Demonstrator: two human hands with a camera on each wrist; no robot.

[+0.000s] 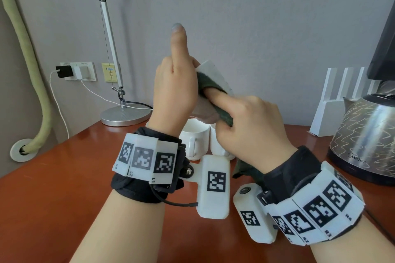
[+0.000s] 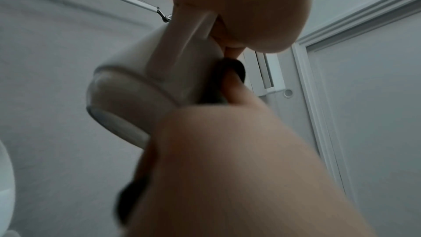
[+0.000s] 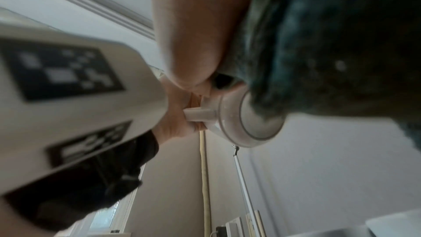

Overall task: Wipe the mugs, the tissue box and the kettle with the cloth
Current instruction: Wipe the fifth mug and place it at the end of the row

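Head view: your left hand (image 1: pixel 174 89) grips a raised white mug (image 1: pixel 213 74) while your right hand (image 1: pixel 248 121) pinches the dark cloth (image 1: pixel 206 83) against it. Two mugs (image 1: pixel 195 137) and the kettle (image 1: pixel 363 134) wait on the wooden table (image 1: pixel 64 177); I'd say early days, tissue box unseen. Left wrist: the mug's base (image 2: pixel 118 104) under a grey wall. Right wrist: cloth (image 3: pixel 330 51) covers the mug.

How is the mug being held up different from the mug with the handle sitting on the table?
The held mug is up in the air and tilted; the table mug stands upright on the wooden table. The left hand grips the held mug while the right hand presses a dark cloth on it; nothing touches the table mug. Both are plain white.
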